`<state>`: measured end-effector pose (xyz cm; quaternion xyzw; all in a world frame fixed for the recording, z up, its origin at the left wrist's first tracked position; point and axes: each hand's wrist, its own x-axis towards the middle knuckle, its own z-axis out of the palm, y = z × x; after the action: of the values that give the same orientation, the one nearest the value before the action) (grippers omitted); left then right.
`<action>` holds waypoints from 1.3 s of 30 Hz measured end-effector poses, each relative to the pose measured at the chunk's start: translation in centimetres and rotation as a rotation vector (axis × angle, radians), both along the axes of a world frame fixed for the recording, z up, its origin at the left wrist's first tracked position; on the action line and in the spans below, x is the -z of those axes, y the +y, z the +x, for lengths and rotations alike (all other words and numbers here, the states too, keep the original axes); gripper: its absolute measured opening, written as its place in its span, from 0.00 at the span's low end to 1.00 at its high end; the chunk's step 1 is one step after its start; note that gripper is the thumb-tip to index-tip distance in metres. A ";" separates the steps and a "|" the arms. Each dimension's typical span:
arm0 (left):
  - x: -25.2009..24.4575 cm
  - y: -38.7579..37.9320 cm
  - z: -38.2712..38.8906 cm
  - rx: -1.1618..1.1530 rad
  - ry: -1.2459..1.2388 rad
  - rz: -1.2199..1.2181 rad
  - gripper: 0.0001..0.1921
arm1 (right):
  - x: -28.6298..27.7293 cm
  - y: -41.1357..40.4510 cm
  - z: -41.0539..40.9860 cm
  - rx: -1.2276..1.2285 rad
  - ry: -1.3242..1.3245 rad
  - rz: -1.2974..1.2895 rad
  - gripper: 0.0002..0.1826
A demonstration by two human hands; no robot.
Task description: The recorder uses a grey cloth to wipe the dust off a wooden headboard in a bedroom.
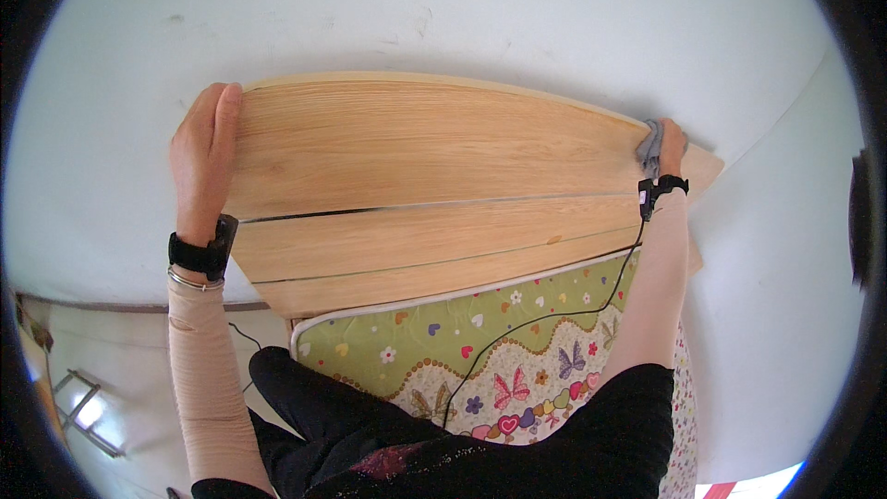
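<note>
A wood-grain headboard [429, 145] stands against the pale wall, with a dark gap and a thin line running across its face. My left hand [208, 145] lies at its upper left corner, the fingers over the edge. Near the right end of the top edge, my right hand [671, 142] holds a grey cloth [650, 149] against the board. Both wrists carry black straps with small devices, and a thin black cable [540, 319] hangs from the right one across the mattress.
Below the headboard lies a mattress [409, 329] with a green and white cover of hearts, flowers and butterflies. A white wall [443, 7] rises behind it. On the floor at lower left is a frame-like object [86, 412]. A dark object [859, 218] shows at the right rim.
</note>
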<state>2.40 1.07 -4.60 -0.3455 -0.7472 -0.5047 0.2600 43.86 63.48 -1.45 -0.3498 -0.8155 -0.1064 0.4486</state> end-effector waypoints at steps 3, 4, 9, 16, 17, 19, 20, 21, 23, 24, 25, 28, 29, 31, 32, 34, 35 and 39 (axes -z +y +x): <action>0.1 -0.1 0.0 -0.002 0.008 0.018 0.20 | 0.4 -2.1 -1.1 0.024 -0.102 0.076 0.21; 0.0 -0.2 0.1 0.003 0.007 0.026 0.20 | 0.2 -2.6 -1.3 0.029 -0.103 0.084 0.21; -0.5 -0.9 0.5 0.022 0.021 -0.001 0.20 | 0.0 -6.0 -3.4 -0.020 0.085 -0.047 0.22; -0.6 -1.4 0.6 0.031 0.064 0.028 0.20 | -1.0 -8.5 -4.3 0.022 0.008 0.021 0.23; -0.6 -1.5 0.6 0.038 0.057 0.025 0.20 | -1.0 -8.9 -4.6 0.023 0.047 -0.024 0.24; -0.6 -1.5 0.7 0.049 0.049 0.027 0.20 | -1.1 -9.9 -5.1 0.028 0.086 -0.065 0.24; -0.6 -1.5 0.7 0.052 0.052 0.027 0.20 | -1.2 -10.4 -5.2 0.061 0.112 -0.056 0.25; -0.7 -1.7 0.8 0.048 0.056 0.025 0.20 | -1.1 -11.0 -5.8 0.087 0.140 -0.051 0.25; -0.9 -2.0 1.0 0.035 0.061 0.032 0.20 | -1.3 -12.5 -6.5 0.055 0.104 -0.048 0.25; -0.9 -2.1 1.1 0.029 0.061 0.039 0.20 | -1.4 -13.2 -6.7 0.032 0.065 -0.044 0.25; -0.9 -2.2 1.1 0.027 0.062 0.044 0.20 | -1.3 -13.9 -7.0 0.030 0.066 -0.040 0.25; -0.8 -2.4 1.1 0.049 0.087 0.066 0.19 | -1.0 -15.7 -7.9 0.096 0.078 -0.074 0.24; -0.8 -2.3 1.1 0.051 0.085 0.054 0.19 | -0.9 -16.2 -8.1 0.071 0.104 -0.084 0.24; -0.8 -2.3 1.0 0.051 0.084 0.046 0.19 | -0.8 -16.8 -8.8 0.043 0.131 -0.090 0.24; -0.8 -2.2 1.0 0.061 0.084 0.057 0.19 | -0.7 -17.1 -9.1 0.080 0.138 -0.068 0.25; -0.8 -2.3 0.9 0.064 0.085 0.065 0.19 | -0.5 -18.5 -10.5 0.109 0.145 -0.049 0.25; -0.8 -2.3 0.9 0.065 0.068 0.055 0.19 | -0.3 -19.6 -11.3 0.076 0.156 -0.058 0.25; -0.8 -2.6 0.8 0.072 0.072 0.029 0.20 | 0.3 -22.8 -13.2 0.033 0.194 0.012 0.24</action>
<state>3.18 -1.54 -3.76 -0.3865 -0.7170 -0.5118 0.2733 30.62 40.70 -1.80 -0.3691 -0.7618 -0.0844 0.5256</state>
